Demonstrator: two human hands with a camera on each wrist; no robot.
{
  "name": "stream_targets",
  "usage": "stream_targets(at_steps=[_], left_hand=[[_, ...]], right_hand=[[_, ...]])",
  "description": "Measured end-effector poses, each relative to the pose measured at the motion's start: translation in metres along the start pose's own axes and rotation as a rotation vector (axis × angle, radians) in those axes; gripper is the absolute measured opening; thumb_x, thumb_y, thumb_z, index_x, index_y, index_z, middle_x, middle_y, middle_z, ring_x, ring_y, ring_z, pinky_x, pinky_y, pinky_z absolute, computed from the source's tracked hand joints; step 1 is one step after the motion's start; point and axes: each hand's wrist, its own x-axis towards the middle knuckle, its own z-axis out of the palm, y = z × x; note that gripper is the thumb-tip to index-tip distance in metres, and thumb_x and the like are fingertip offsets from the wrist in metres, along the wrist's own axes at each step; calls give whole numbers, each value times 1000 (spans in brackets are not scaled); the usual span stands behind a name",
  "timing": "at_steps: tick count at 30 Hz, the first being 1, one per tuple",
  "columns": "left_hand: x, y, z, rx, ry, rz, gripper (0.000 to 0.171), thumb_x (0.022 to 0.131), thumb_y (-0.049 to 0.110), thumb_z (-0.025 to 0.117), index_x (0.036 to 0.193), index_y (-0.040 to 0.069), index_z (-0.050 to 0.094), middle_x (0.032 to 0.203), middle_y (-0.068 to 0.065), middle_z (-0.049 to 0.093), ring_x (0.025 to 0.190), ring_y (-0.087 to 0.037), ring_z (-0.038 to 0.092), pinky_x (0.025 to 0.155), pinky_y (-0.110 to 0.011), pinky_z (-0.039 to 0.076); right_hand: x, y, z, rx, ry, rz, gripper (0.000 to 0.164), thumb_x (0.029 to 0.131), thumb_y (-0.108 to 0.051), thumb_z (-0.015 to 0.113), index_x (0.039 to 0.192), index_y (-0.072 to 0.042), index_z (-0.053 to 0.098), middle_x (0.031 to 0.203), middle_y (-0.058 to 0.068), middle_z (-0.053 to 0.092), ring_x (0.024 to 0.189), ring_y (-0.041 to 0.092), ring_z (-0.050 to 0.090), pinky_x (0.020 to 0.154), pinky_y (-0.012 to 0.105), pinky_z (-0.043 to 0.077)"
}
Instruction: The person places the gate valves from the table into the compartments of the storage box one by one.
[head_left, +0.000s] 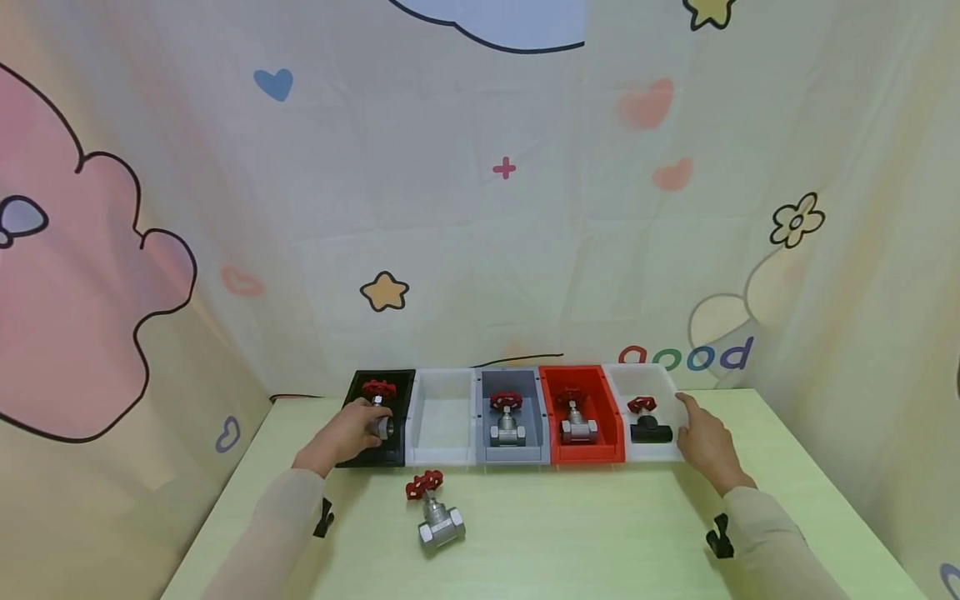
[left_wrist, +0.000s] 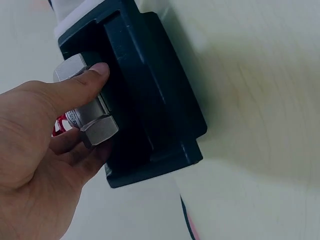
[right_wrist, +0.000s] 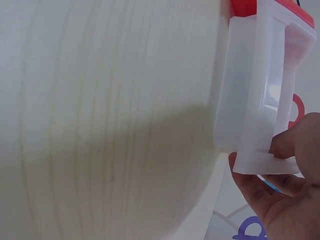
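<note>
In the head view my left hand (head_left: 348,437) is at the black bin (head_left: 401,457) on the left end of the row. It grips a metal gate valve (head_left: 383,427) with a red handwheel; in the left wrist view thumb and fingers clasp the valve's hex-ended body (left_wrist: 100,131) over the bin's opening. My right hand (head_left: 707,442) is at the right end, pinching the side wall of a white bin (head_left: 647,452). In the right wrist view its thumb (right_wrist: 285,145) is on the inner side and the fingers lie outside. That bin holds a black-bodied valve (head_left: 651,431) with a red handwheel.
Between those bins stand another white bin (head_left: 441,457), a grey bin (head_left: 513,455) and a red bin (head_left: 587,454). A silver valve lies in the grey bin (head_left: 507,432) and another in the red one (head_left: 578,428). A loose valve (head_left: 441,527) lies on the table (head_left: 570,533) in front.
</note>
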Motion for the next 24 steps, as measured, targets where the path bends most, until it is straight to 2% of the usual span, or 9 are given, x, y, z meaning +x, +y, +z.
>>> stream_targets(at_steps=[6,15,22,24], left_hand=[[10,2,6,16,-17,-28,51,84,11,75,133,14,61,125,-17,58,109,-27,56,98,-48,49],[17,2,7,29,-52,-19,51,84,11,75,133,11,61,116,-14,60,95,-21,55,92,-44,51],[21,3,8,35,-78,-16,48,84,9,75,131,8,63,124,-15,63,115,-30,58,102,-48,47],[22,2,8,33,-93,-19,47,85,8,74,131,7,63,125,-15,64,115,-30,59,102,-49,47]], right_hand=[[0,1,-1,1,-5,-1,58,91,0,53,146,3,32,128,40,53,107,54,58,82,62,50],[0,1,-2,0,-6,2,59,91,1,53,146,4,33,129,40,52,107,54,58,82,62,50],[0,1,-1,-4,0,-3,58,91,1,53,145,4,33,127,40,53,106,54,58,82,61,50],[0,1,-1,-3,2,-2,58,91,0,53,145,4,33,127,40,53,106,54,59,82,61,50]])
